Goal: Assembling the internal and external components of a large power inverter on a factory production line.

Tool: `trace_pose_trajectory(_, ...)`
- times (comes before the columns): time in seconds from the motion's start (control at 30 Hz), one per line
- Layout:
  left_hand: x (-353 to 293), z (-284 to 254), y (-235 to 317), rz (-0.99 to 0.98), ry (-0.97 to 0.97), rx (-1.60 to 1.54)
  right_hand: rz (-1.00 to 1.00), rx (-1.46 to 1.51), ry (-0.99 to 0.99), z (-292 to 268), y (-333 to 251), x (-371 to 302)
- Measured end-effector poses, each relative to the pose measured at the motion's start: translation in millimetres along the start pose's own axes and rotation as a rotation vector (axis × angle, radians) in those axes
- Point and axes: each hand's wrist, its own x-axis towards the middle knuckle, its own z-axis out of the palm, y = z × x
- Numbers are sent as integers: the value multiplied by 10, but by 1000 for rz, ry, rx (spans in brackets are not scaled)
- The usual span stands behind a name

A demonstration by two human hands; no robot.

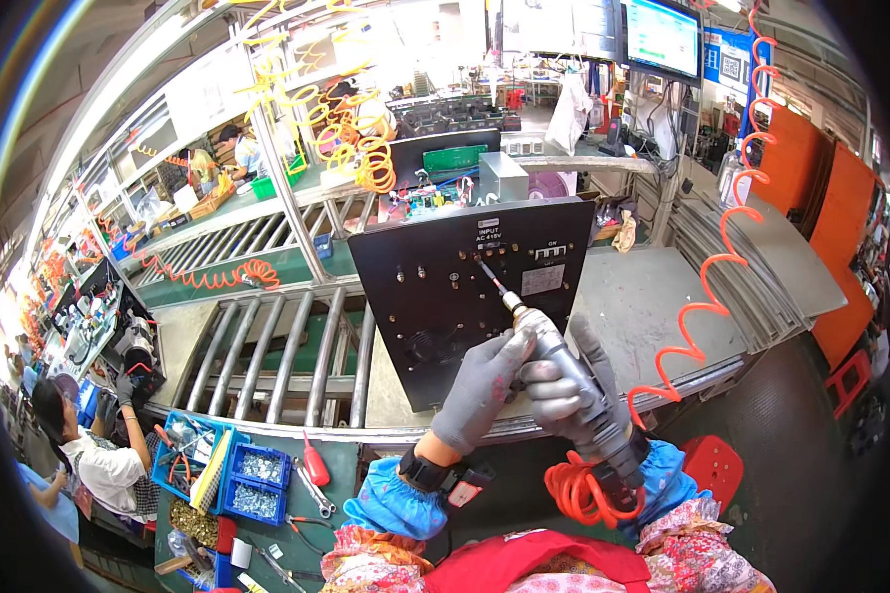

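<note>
A black metal panel stands tilted upright on the bench before me, with screws and small holes over its face. My right hand, in a grey glove, is wrapped round an air screwdriver with a coiled orange hose. The long bit reaches up and left to the panel's upper middle, at or very near a screw there. My left hand, also gloved, is closed, its fingertips against the driver's front end. Behind the panel, circuit boards and a grey metal box show above its top edge.
At left lies a roller conveyor. Blue bins of small hardware, a red-handled screwdriver and pliers lie at lower left. A coiled orange hose hangs at right, beside stacked grey sheets. A co-worker sits at far left.
</note>
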Motion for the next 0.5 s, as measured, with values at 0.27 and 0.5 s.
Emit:
trace_pose_trajectory(0.27,-17,-120,2,-28,35,110,-153,-584,462,-32,89,93)
trace_pose_trajectory(0.5,78,-45,-6,66,3,183,-38,133,-82,-181,-37,-9)
